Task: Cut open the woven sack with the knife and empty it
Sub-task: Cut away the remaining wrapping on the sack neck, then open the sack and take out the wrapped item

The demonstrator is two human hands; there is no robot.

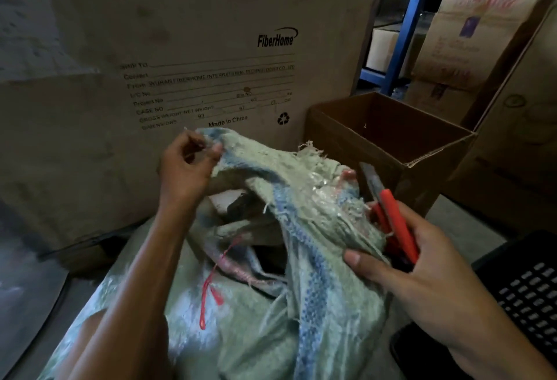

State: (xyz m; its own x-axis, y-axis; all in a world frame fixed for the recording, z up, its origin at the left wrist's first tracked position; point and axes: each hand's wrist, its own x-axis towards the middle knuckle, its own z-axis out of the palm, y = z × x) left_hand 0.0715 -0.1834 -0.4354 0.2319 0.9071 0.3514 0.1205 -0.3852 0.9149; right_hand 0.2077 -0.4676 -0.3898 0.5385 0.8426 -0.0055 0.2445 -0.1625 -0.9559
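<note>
Sack-opening step, head view only. Woven sack [259,334], pale green with blue stripes, stands low centre between the person's arms, in front of a big printed carton [211,48]. Its mouth is already slit or pulled apart, with frayed edges and a dark gap in the middle. Left hand [187,165] pinches the upper lip of the fabric and lifts it, fingers clenched on the cloth. Right hand [416,265] grips the knife [398,226] by its red handle, blade out and pointing up and away, just beside the taped, bunched neck of the sack; the thumb presses on the fabric there. Red string [211,286] hangs loose down the front. Judgement: cutting looks mostly done and emptying not begun. The next move calls for widening the gap, or freeing the taped bunch, with the blade kept off the left fingers, then tipping, perhaps into the open box [422,150] just behind. Hard to make out: the contents, only a dark shape and something pale in shadow; the sack's base is cut off below; what it stands on is unclear.
</note>
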